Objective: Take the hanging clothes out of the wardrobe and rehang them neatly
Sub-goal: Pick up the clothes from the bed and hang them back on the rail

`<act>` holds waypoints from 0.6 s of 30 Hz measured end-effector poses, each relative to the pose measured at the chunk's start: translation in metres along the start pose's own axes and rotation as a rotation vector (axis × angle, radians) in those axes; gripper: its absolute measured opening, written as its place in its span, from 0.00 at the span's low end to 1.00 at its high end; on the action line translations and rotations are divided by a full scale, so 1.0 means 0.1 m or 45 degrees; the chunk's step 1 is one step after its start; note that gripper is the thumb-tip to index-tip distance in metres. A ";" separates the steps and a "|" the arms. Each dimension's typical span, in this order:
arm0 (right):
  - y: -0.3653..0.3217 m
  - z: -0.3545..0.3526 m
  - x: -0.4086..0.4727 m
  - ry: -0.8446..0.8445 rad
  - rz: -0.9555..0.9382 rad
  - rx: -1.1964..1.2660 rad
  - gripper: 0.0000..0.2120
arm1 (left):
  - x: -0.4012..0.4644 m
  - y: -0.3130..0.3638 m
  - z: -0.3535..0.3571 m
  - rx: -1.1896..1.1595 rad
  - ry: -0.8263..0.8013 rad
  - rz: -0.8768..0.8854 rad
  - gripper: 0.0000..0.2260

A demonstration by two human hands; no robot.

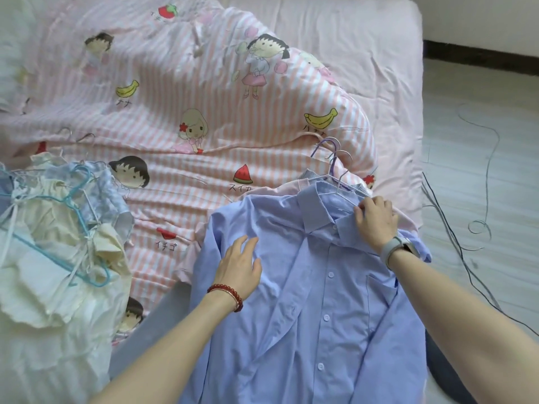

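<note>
Head view: blue shirt (315,287) lies face up on the bed, buttoned, collar toward the far side, at the bed's right part; its right sleeve reaches close to the mattress (364,39) edge. Left hand (240,268) lies flat on the shirt's chest, fingers straight and spread. Right hand (376,218) pinches the collar at the shoulder, fingers curled on the cloth. Hanger hooks (332,154) stick out past the collar, over more shirts stacked beneath. Cream clothes (58,258) with a blue hanger (84,199) are heaped at the left edge. Striped quilt (189,97) fills the middle, open between both piles. Floor (481,141) right of the bed carries loose cables (478,228).
</note>
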State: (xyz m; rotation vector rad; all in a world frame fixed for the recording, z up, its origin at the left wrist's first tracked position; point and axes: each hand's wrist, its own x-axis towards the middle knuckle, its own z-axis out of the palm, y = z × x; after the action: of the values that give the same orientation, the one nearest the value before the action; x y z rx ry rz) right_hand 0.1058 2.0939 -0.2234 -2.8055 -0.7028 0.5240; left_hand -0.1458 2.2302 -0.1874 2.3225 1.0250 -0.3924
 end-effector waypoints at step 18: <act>-1.12 -0.93 -1.33 0.504 -0.974 0.602 0.04 | -0.82 0.15 -0.96 -0.304 0.732 0.299 0.10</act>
State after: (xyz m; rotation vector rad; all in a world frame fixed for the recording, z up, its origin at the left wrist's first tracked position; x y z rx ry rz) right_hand -0.0149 2.1162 -0.0688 -1.9106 -1.2539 -0.0183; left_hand -0.1855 2.2326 -0.0668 2.3414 0.9632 0.4928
